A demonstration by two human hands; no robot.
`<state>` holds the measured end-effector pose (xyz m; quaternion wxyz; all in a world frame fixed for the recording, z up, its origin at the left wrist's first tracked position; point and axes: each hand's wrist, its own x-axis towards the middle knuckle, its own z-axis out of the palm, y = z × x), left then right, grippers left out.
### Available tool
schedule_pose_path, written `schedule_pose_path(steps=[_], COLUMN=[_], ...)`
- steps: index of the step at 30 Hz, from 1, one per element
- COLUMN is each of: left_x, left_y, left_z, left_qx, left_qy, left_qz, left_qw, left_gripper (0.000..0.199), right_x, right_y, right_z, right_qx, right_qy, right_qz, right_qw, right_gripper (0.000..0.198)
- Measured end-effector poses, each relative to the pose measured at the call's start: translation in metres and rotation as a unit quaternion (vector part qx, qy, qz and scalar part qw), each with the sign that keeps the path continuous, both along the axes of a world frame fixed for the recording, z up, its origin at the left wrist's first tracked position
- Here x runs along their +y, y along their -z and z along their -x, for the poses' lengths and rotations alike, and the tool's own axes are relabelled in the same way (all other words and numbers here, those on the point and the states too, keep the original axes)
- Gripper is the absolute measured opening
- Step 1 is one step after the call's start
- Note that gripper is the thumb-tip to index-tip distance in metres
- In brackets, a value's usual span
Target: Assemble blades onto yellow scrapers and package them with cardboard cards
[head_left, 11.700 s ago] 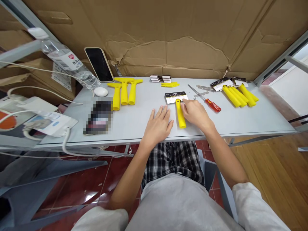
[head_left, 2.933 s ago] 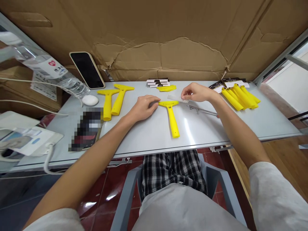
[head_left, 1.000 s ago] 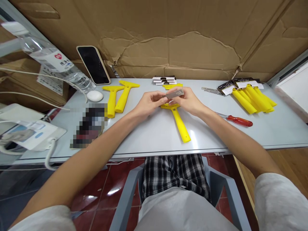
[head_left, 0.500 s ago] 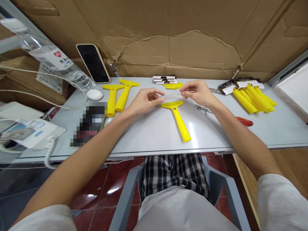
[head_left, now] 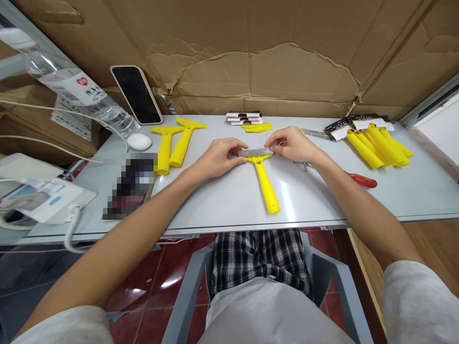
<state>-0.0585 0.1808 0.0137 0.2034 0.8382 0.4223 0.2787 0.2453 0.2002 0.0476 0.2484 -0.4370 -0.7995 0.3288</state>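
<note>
A flat metal scraper blade (head_left: 255,152) lies across the wide head of a yellow scraper handle (head_left: 267,187), whose grip points toward me. My left hand (head_left: 224,155) pinches the blade's left end, with the thumb near the handle's head. At its right end, the fingertips of my right hand (head_left: 289,144) are closed on the blade. Two more yellow scraper handles (head_left: 184,143) rest to the left. Flat yellow strips (head_left: 256,128) sit behind my hands. Partly covered by my right forearm is a red-handled screwdriver (head_left: 362,180).
Packaged yellow handles (head_left: 380,145) with black-and-white cards lie at the right. Further metal blades (head_left: 315,134) are beside them. A stack of cards (head_left: 244,118) stands at the back against cardboard (head_left: 215,81). Leftward are an upright phone (head_left: 137,94), a water bottle (head_left: 77,86) and white cables.
Both hands have lowered the blade toward me onto the yellow handle's head. The handle has shifted slightly, and the blade now shows grey instead of bright.
</note>
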Motion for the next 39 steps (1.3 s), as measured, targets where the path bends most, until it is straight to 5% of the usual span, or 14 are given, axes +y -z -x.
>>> schedule_pose_path(steps=[12,21,30,39], left_x=[0.001,-0.001,-0.001,0.000], left_y=[-0.001,-0.009,-0.010,-0.011], left_z=[-0.008,-0.010,-0.010,-0.004], left_qx=[0.010,-0.047,-0.040,-0.027], left_qy=[-0.006,-0.033,-0.029,-0.003], left_qz=[-0.026,0.030,0.013,0.027], left_qw=[1.000,0.998,0.999,0.999], left_gripper=[0.043,0.037,0.030,0.042], right_x=[-0.001,0.001,0.002,-0.003], right_y=[-0.008,-0.008,-0.007,-0.008], right_z=[-0.008,-0.012,-0.012,-0.011], right_qx=[-0.049,-0.042,-0.036,-0.092], right_qy=[-0.046,-0.014,-0.025,-0.025], right_qz=[0.049,0.012,0.016,-0.014], right_qw=[0.997,0.999,0.999,0.995], right_gripper=[0.030,0.022,0.034,0.028])
